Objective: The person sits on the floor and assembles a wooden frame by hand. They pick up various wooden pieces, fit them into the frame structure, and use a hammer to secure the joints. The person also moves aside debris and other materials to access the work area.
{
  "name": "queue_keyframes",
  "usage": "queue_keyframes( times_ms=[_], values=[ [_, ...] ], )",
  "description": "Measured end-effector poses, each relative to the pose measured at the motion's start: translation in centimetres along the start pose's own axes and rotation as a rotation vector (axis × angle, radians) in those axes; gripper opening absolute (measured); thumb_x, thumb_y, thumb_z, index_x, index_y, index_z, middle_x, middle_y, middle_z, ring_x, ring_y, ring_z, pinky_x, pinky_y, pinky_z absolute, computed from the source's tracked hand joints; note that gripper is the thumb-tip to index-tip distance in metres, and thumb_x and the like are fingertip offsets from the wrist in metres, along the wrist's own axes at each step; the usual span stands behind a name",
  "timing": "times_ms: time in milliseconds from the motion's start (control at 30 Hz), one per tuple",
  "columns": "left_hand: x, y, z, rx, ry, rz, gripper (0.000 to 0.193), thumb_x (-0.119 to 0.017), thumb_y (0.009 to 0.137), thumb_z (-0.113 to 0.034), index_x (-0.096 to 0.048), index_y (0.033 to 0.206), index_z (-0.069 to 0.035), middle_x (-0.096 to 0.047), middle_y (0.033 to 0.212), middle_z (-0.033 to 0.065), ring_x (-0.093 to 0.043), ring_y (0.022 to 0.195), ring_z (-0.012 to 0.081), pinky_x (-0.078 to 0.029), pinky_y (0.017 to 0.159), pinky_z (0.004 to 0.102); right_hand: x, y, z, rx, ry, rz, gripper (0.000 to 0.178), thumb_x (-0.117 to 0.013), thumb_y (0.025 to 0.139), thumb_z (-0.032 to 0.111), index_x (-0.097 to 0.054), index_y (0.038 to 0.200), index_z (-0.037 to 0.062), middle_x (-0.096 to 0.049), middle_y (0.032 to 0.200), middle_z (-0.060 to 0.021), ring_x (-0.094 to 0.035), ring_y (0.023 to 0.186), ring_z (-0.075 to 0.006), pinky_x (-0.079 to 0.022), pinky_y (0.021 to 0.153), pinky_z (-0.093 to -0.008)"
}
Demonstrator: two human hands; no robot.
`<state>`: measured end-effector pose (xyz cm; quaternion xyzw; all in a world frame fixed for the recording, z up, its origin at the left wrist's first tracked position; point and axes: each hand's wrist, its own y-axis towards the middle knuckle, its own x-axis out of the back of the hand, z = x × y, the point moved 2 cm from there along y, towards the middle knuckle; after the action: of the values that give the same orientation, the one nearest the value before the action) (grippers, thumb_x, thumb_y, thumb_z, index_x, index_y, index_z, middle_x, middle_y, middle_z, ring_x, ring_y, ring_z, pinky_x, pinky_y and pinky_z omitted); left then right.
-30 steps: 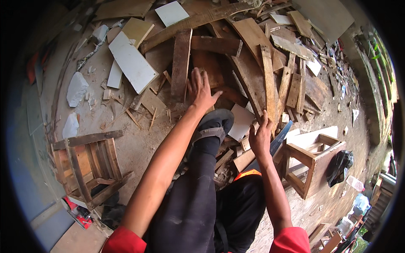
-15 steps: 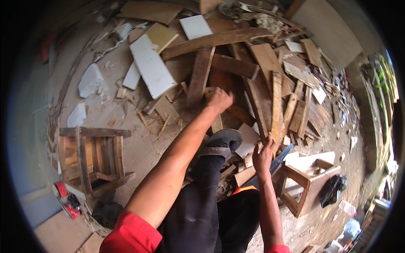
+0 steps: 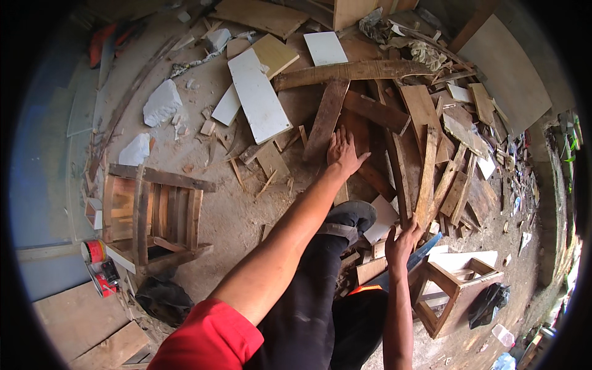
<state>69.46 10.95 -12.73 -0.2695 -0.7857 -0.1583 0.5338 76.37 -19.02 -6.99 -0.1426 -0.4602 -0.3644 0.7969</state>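
My left hand (image 3: 346, 154) reaches into the wood pile with its fingers spread. It lies over or against a dark brown board (image 3: 327, 117), and I see nothing gripped in it. Closer to me, my right hand (image 3: 402, 245) is closed at the near end of a long narrow wooden strip (image 3: 425, 176), which slants away into the pile; the fingers partly hide that end. A blue saw blade (image 3: 425, 248) shows just beside the right hand. Between my arms, my shoe (image 3: 354, 216) stands among the scraps.
A white board (image 3: 259, 95) and a long plank (image 3: 351, 71) lie at the far side. To the left is an upturned wooden stool-like frame (image 3: 142, 216), with red cans (image 3: 95, 251) near it. On the right stands a small wooden frame (image 3: 453, 287) with a black plastic bag (image 3: 489, 305).
My left hand has gone from curled fingers to spread ones. The whole view has shifted, so the scene sits further right and lower. My right hand stays at the strip's near end.
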Motion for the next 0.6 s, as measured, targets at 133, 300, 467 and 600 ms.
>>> queue_keyframes(
  times_ms=[133,300,467,600],
  values=[
    [1.6,0.4,-1.3,0.240,-0.059,-0.054,0.119,-0.065,0.077,-0.071,-0.018,0.149,0.012,-0.032,0.151,0.0293,-0.028,0.144,0.0351,-0.020,0.118,0.0489,0.1,0.2,-0.1,-0.006,0.008,0.008,0.072,-0.063,0.086,0.002,-0.027,0.148,0.0025,-0.040,0.129,-0.0294,-0.048,0.119,-0.0470,-0.043,0.099,-0.0487],
    [3.1,1.9,-1.9,0.410,0.037,0.114,0.123,-0.077,0.066,-0.066,-0.026,0.147,0.011,-0.048,0.142,0.0226,-0.045,0.132,0.0337,-0.031,0.111,0.0496,0.1,0.1,-0.6,-0.008,0.008,0.000,0.072,-0.063,0.086,0.002,-0.027,0.148,0.0016,-0.041,0.127,-0.0294,-0.048,0.118,-0.0462,-0.042,0.101,-0.0478],
    [3.0,2.9,1.6,0.523,-0.262,0.130,0.063,-0.076,0.076,-0.037,-0.060,0.122,0.003,-0.061,0.128,0.0208,-0.051,0.126,0.0369,-0.034,0.109,0.0481,0.4,0.2,0.1,-0.010,0.055,0.006,0.071,-0.063,0.085,0.002,-0.027,0.147,0.0016,-0.042,0.126,-0.0294,-0.049,0.116,-0.0464,-0.043,0.100,-0.0476],
    [1.7,5.3,5.0,0.523,-0.418,0.182,0.047,-0.076,0.077,-0.030,-0.069,0.107,0.005,-0.064,0.118,0.0296,-0.061,0.114,0.0423,-0.049,0.098,0.0447,0.3,0.2,0.1,-0.021,0.066,0.002,0.071,-0.062,0.085,0.002,-0.028,0.147,0.0019,-0.042,0.126,-0.0290,-0.049,0.116,-0.0463,-0.042,0.100,-0.0481]
  ],
)
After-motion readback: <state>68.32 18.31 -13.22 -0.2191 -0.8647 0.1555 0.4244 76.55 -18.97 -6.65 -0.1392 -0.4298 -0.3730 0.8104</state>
